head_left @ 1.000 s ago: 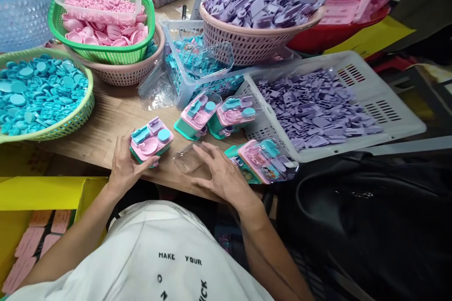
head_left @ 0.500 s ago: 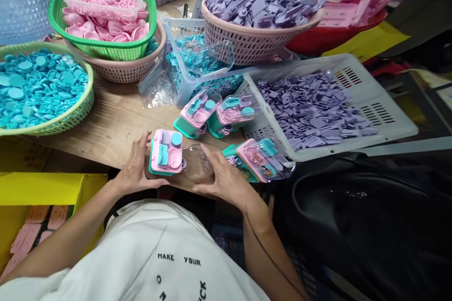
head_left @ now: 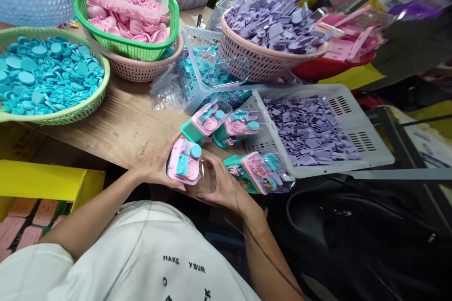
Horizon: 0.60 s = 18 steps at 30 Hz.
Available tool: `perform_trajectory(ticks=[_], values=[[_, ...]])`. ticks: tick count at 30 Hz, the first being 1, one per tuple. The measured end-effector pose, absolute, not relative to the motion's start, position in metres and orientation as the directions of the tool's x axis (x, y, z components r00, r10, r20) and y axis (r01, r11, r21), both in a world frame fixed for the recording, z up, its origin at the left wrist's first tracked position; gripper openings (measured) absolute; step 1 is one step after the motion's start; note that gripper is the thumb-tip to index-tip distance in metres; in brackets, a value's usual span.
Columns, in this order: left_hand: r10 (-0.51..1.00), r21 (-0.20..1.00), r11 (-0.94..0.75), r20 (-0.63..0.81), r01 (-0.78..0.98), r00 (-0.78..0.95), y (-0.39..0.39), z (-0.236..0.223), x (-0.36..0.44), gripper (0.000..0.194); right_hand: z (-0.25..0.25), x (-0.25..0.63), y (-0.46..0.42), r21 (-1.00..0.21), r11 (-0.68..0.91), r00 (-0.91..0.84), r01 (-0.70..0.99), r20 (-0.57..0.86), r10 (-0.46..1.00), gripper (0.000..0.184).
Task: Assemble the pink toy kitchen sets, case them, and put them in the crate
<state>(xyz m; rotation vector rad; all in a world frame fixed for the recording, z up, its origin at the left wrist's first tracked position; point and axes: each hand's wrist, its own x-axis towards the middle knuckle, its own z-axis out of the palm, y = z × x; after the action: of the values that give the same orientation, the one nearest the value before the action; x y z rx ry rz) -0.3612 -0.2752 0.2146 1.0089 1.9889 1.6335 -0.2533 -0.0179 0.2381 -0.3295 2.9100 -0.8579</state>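
Observation:
My left hand (head_left: pixel 153 165) grips a small toy set (head_left: pixel 184 162), a teal box topped with a pink tray holding teal and purple pieces, tilted upright at the table's near edge. My right hand (head_left: pixel 221 187) curls round a clear plastic cover (head_left: pixel 207 178) pressed against the set's right side. Two finished sets (head_left: pixel 222 122) under clear covers lie just beyond on the wooden table (head_left: pixel 120 122). A further covered set (head_left: pixel 263 172) lies to the right of my right hand.
A white crate of purple parts (head_left: pixel 310 127) sits right. A green basket of teal discs (head_left: pixel 49 77) sits left. Behind are baskets of pink parts (head_left: pixel 127 23), purple parts (head_left: pixel 275 28) and a clear bin of teal parts (head_left: pixel 212 68). A yellow box (head_left: pixel 45 181) stands below left.
My left hand turned the toy set upright and carried it right. My right hand picked the clear cover off the table and brought it against the set.

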Motion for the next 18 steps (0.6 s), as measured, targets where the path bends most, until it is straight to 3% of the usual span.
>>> perform_trajectory(ticks=[4, 9, 18], values=[[0.642, 0.964, 0.014, 0.195, 0.266, -0.741, -0.259, 0.21, -0.352, 0.128, 0.281, -0.237, -0.013, -0.555, 0.823, -0.989, -0.125, 0.007, -0.146, 0.097], [0.593, 0.962, -0.009, 0.224, 0.272, -0.773, -0.236, 0.208, -0.339, 0.117, 0.337, -0.252, -0.042, -0.441, 0.852, -0.955, -0.282, 0.209, -0.208, 0.1], [0.582, 0.939, 0.009, 0.276, 0.345, -0.765, -0.229, 0.198, -0.337, 0.118, 0.337, -0.278, -0.073, -0.336, 0.882, -0.942, -0.331, 0.07, -0.327, 0.094]])
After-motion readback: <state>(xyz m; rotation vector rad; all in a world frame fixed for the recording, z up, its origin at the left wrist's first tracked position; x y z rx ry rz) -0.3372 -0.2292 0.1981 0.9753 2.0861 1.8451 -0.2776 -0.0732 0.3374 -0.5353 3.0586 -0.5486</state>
